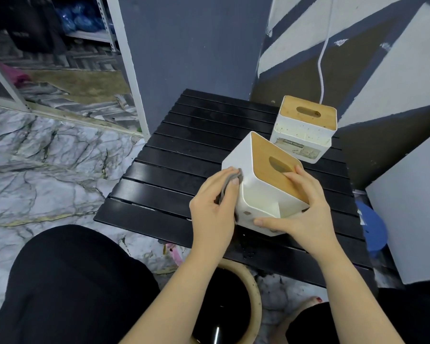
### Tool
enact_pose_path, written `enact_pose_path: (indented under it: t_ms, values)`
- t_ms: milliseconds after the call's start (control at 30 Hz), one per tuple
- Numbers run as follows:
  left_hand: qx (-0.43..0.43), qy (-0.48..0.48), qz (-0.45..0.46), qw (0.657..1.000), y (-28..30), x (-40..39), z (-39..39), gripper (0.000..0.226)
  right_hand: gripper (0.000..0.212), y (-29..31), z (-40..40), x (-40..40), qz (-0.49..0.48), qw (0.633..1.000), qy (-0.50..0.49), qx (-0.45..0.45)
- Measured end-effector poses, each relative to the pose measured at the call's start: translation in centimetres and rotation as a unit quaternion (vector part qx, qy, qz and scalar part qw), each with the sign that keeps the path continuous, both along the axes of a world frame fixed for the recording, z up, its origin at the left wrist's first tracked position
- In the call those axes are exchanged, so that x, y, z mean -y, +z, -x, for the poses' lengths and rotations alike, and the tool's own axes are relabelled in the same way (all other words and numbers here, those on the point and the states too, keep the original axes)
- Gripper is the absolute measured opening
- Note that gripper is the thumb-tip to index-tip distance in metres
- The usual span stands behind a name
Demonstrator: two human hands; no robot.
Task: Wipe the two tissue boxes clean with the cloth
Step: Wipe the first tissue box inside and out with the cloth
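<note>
A white tissue box with a wooden lid (pixel 256 180) is tilted on the black slatted table (pixel 174 170), lid facing right and up. My right hand (pixel 301 209) grips it, fingers over the lid and thumb on its lower front edge. My left hand (pixel 214 207) holds a grey cloth (pixel 227 184) and presses it against the box's left side. A second tissue box (pixel 305 127), white with a wooden lid and visibly stained with a worn label, stands upright at the table's back right.
A beige-rimmed basin with dark contents (pixel 233 301) sits on the marble-patterned floor below the table's front edge. A blue round object (pixel 372 229) lies to the right of the table. A white cable (pixel 324 58) hangs down the wall behind the far box. My knees frame the basin.
</note>
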State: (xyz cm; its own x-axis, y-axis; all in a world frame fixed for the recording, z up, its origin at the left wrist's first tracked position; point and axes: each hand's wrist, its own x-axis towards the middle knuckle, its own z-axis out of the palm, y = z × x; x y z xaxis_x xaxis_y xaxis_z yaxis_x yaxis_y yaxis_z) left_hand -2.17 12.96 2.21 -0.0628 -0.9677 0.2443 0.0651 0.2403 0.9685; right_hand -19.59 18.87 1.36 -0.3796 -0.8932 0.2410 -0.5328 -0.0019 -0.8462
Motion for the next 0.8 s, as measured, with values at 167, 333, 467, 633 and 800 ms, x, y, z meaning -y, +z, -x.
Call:
enact_pose_path:
  t_ms: [167, 333, 467, 633, 800]
  values:
    - [0.018, -0.022, 0.063, 0.998, 1.0, -0.1, 0.1, 0.024, 0.108, 0.3, -0.5, 0.0, -0.005, 1.0, 0.005, -0.009]
    - [0.029, 0.013, 0.053, 0.998, -0.2, 0.2, -0.6, 0.024, 0.11, 0.1, -0.8, 0.1, -0.001, 1.0, 0.0, -0.021]
    - [0.039, 0.018, 0.038, 0.998, -0.2, 0.2, -0.8, 0.024, 0.111, 0.1, -0.7, 0.1, -0.006, 1.0, 0.005, -0.016]
    - [0.015, -0.011, 0.061, 0.998, 0.8, 0.7, 0.2, 0.023, 0.11, 0.2, -0.7, 0.0, -0.01, 1.0, 0.0, -0.011]
    - [0.049, 0.021, 0.061, 0.997, 0.0, -0.1, -0.7, 0.024, 0.11, 0.1, -0.8, 0.1, -0.01, 1.0, -0.005, -0.011]
